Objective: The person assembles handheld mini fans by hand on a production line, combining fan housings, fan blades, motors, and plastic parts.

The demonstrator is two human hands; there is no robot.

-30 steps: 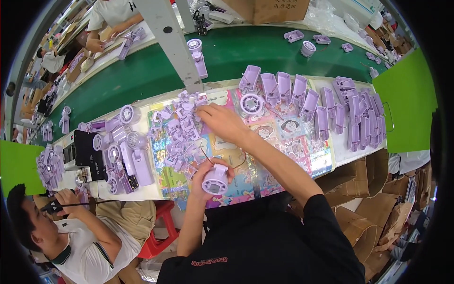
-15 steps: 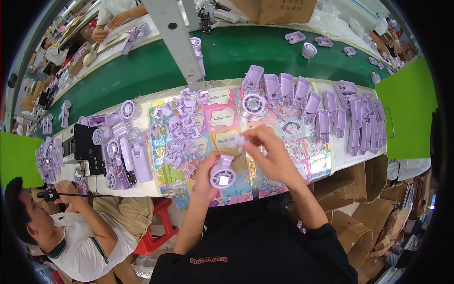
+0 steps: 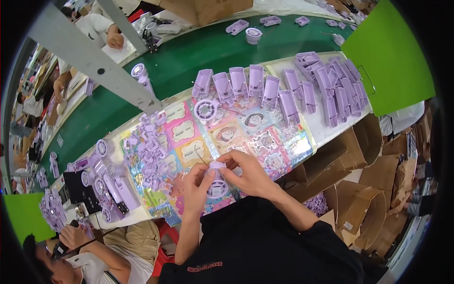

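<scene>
Both hands are working together; the left hand (image 3: pixel 197 183) is gripping a round purple fan head (image 3: pixel 218 188); the right hand (image 3: pixel 247 173) is pinching a small purple piece (image 3: pixel 217 164) onto it.

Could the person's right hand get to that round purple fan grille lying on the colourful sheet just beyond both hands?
Probably yes. The right hand pinches a small purple plastic piece, but nothing stands between it and the round purple fan grille; only flat colourful sheet lies there.

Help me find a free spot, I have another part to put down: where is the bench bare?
Bare: the green belt behind the row of purple housings. Crowded: the pile of small purple parts left of both hands, and the sticker sheets.
</scene>
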